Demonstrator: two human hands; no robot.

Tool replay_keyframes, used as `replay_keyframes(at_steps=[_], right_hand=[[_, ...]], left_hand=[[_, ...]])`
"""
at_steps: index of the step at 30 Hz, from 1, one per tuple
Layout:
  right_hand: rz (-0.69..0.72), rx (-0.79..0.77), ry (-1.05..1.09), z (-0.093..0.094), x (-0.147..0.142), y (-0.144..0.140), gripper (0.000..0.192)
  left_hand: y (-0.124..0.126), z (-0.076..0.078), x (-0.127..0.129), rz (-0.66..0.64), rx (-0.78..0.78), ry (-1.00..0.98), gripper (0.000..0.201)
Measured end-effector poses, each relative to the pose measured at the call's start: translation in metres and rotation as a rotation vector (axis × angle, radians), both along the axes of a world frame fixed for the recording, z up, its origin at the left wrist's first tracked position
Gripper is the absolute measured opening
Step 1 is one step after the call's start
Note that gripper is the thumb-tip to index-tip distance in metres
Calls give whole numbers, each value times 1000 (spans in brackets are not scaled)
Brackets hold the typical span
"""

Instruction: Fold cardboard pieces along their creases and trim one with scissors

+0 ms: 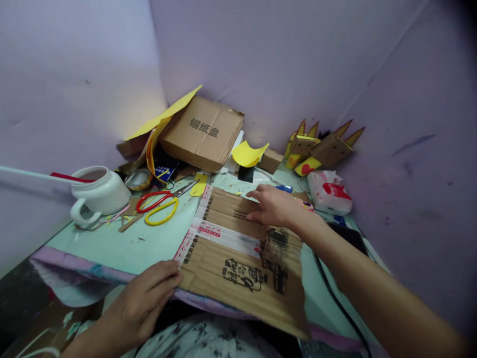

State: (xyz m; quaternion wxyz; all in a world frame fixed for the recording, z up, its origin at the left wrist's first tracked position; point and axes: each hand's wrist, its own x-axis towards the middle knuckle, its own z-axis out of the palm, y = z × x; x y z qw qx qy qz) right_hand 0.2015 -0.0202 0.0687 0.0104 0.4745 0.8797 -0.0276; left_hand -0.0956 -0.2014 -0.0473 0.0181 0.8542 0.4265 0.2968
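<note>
A flat piece of brown cardboard [238, 253] lies at the table's front, its near edge hanging over the rim. Printed tape and black lettering cover parts of it, with a dark smudge on its right side. At its left edge, my left hand [154, 293] is closed on the border, the thumb not clearly visible. My right hand [274, 205] reaches over the far part of the sheet with fingers apart and nothing held; whether the fingertips touch is unclear. Left of the sheet lie scissors [164, 203] with one red and one yellow handle, blades partly apart.
A white mug [100, 191] with a red and a white stick stands left. Behind are a cardboard box [203, 132], yellow paper [164, 119] and tape rolls [138, 179]. Cardboard crafts with spikes [326, 149] and a tissue pack [330, 193] sit right, near a black cable [341, 301].
</note>
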Motion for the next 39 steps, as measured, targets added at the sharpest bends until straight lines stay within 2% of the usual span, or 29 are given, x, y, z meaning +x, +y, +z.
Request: replay_keyframes(at_steps=[3,7,9,12,14,16,18,20,21,23,25,29,30,34,39], right_hand=[[9,-58,65,-5,-4,8,42],[-60,-204,211,-4,-3,12,18],[-112,-288,332,3,6,11,13],[-243,-395,577,12,29,0,16],[-350,-438,751,12,44,-13,20],[-447,-450,905,4,56,-31,25],[-538,-417,1035,-9,63,-50,31],[-643,-340,1138,-23,63,-68,32],[-692,-303,1178,-29,61,-77,32],[-749,-267,1255,-39,55,-91,32],[-738,-290,1332,-45,46,-101,36],[-681,-376,1433,-58,36,-112,36],[-672,-388,1445,-62,35,-113,36],[-665,-447,1516,-77,36,-118,37],[-783,-485,1583,-80,34,-121,37]], left_hand=[[-1,-4,-4,10,-22,-4,43],[-3,1,-3,31,-12,8,39],[-3,6,0,97,-13,-28,38],[4,16,9,262,-105,-185,34],[14,25,21,328,-234,-381,37],[27,35,38,333,-431,-661,56],[37,44,57,256,-701,-924,85],[43,53,75,188,-900,-1072,96],[45,56,82,173,-951,-1112,96],[48,61,93,185,-971,-1160,96],[53,63,97,220,-1002,-1171,94],[67,57,96,330,-1129,-1135,51],[69,56,94,336,-1151,-1142,48],[73,52,90,273,-1248,-1193,55],[74,53,92,283,-1291,-1214,55]])
